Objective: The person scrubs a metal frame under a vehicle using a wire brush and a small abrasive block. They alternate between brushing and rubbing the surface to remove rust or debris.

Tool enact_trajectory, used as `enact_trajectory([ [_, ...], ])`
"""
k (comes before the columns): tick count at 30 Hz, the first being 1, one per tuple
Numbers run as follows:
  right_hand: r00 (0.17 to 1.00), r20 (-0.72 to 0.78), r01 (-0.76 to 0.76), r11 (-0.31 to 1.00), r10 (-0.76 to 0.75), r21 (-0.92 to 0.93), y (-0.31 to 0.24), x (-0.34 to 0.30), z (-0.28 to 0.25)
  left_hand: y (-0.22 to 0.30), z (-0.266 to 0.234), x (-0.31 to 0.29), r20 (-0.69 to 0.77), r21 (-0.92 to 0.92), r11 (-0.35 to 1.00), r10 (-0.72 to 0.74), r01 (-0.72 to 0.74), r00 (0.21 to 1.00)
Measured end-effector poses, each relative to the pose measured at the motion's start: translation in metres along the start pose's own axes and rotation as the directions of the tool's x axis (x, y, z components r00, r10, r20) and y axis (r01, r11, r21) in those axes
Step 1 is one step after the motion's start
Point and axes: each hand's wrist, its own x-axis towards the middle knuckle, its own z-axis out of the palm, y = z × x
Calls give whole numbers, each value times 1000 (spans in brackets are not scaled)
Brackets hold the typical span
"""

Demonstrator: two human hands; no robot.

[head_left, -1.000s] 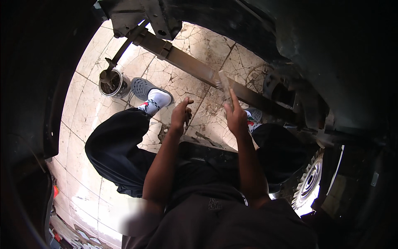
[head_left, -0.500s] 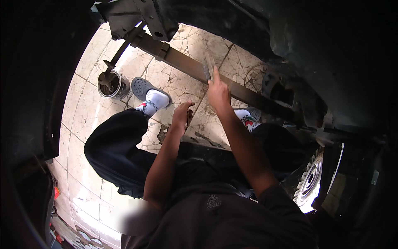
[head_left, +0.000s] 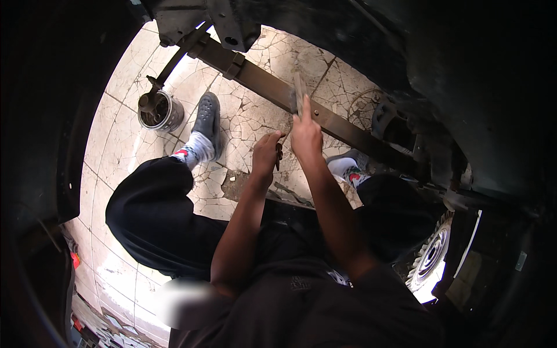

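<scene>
My right hand (head_left: pixel 304 136) is raised to a long rusty leaf-spring bar (head_left: pixel 354 129) that runs diagonally under the vehicle. It is shut on a narrow flat tool (head_left: pixel 299 93) whose tip rests on the bar. Just left of it and slightly lower, my left hand (head_left: pixel 265 155) pinches a small dark piece (head_left: pixel 279 152); what the piece is cannot be made out. Both forearms reach up from my lap. I sit on the floor with legs spread in dark trousers.
An open metal can (head_left: pixel 159 111) of dark grease stands on the cracked tile floor (head_left: pixel 249 124) beside my left shoe (head_left: pixel 207 119). A flat scrap (head_left: pixel 235 184) lies between my legs. A small wheel (head_left: pixel 432 256) is at lower right. Dark bodywork surrounds everything.
My right hand has moved up and to the left, bringing the flat tool onto the bar. The left hand has stayed close by, rising slightly.
</scene>
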Motion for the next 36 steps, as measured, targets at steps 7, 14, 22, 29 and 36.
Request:
enact_trajectory([
  [7, 999, -11, -51, 997, 51, -51, -7, 27, 4, -1, 17, 6, -138, -51, 998, -53, 46, 989],
  [14, 973, 103, -211, 976, 205, 49, 0, -50, -18, -2, 25, 10, -228, -139, 988, 27, -60, 973],
  [22, 982, 86, -171, 985, 171, -6, -24, 25, 6, 0, 7, 9, -252, -110, 993, 10, -38, 968],
  [29, 969, 111, -227, 972, 219, 67, -45, -1, 7, 7, 7, 14, -339, -153, 965, 149, -211, 929],
  [36, 964, 100, -258, 958, 246, 129, -61, -23, 27, 13, -28, 11, -402, -230, 953, 91, -196, 911],
])
